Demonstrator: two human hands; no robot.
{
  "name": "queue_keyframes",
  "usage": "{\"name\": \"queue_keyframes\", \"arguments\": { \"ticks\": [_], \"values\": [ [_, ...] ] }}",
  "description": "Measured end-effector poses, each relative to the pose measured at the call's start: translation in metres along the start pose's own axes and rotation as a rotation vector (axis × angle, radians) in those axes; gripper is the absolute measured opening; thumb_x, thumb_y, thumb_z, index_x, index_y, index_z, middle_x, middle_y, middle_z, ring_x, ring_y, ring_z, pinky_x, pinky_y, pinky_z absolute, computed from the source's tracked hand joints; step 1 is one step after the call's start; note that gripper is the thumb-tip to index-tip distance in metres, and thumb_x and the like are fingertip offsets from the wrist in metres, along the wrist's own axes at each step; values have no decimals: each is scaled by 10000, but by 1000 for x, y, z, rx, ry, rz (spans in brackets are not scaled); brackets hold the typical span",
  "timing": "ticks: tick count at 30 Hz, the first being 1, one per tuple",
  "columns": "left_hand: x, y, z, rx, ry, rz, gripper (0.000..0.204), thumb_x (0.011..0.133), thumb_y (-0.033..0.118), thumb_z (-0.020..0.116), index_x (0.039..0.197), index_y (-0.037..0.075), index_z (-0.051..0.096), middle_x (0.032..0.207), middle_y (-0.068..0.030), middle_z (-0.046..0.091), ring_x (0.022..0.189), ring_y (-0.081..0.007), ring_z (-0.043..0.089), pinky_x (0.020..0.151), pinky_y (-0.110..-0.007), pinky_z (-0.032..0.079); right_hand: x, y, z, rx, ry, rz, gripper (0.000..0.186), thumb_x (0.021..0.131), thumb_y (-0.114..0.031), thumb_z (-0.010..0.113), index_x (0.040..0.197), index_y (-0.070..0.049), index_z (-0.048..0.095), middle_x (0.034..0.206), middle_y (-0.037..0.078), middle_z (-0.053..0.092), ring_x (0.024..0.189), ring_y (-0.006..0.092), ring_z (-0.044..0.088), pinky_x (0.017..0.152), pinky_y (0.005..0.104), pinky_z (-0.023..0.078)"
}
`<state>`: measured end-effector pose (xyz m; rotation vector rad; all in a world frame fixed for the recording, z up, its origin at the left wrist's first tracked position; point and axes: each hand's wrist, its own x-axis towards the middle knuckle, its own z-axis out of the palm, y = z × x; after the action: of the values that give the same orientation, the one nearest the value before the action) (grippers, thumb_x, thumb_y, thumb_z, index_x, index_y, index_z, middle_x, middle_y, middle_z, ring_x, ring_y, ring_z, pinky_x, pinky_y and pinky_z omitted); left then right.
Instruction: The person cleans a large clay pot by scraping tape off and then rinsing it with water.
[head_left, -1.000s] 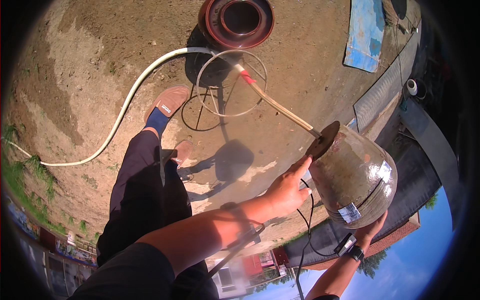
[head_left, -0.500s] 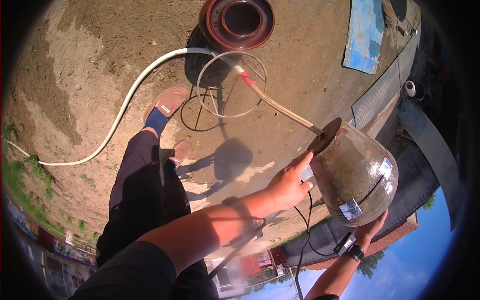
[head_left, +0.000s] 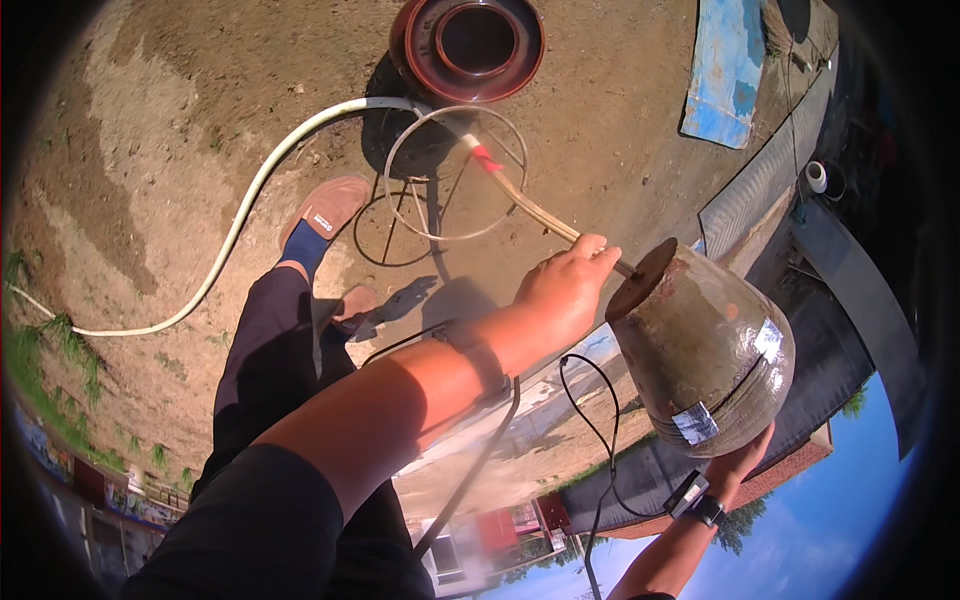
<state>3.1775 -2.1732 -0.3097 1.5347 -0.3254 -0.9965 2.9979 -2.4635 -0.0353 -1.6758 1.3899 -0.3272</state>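
A glazed grey-brown jar with silvery patches is held tilted on the right, its flat brown round end facing left. My right hand supports it from below, the fingers partly hidden behind it. My left hand is closed round a thin tan rod just short of that brown end. The rod's far end meets a white hose at a red band; its near end reaches the brown end of the jar.
A metal ring stand stands on the dirt ground before my feet. Beyond it is a dark red glazed jar. A blue sheet and a corrugated panel lie at the right. A black cable hangs near my right wrist.
My left hand has left the edge of the jar's brown end, moved left and up, and closed round the rod. The jar stays almost in place in my right hand.
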Motion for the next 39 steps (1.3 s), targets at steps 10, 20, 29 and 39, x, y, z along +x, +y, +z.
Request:
{"name": "queue_keyframes", "arguments": {
  "ticks": [10,20,29,39],
  "values": [
    [37,-24,-7,201,-242,-33,520,869,-56,516,1386,-3,519,1455,-233,496,1220,-375,596,963,-440,513,-9,0,5,-40,100,41,467,1077,-345,382,1369,-16,539,1355,117,604,1214,252,583,1046,402,465],
    [43,-49,6,134,-142,3,200,891,48,606,1080,64,670,991,-155,592,919,-354,619,776,-439,494,-15,4,7,-33,105,55,466,1080,-336,369,1374,-13,529,1347,122,607,1203,254,588,1037,405,474],
    [43,-51,4,110,-87,72,181,874,36,599,1039,64,668,969,-154,586,906,-364,613,756,-445,487,-14,8,13,-22,92,40,457,1081,-331,369,1380,-22,522,1360,121,598,1220,251,579,1050,403,466],
    [43,-43,0,254,-160,95,90,867,70,571,926,30,627,885,-193,562,810,-385,607,673,-490,469,-18,2,19,-11,90,51,476,1081,-344,365,1378,-8,525,1359,120,604,1221,250,585,1051,396,466]
  ]
}}
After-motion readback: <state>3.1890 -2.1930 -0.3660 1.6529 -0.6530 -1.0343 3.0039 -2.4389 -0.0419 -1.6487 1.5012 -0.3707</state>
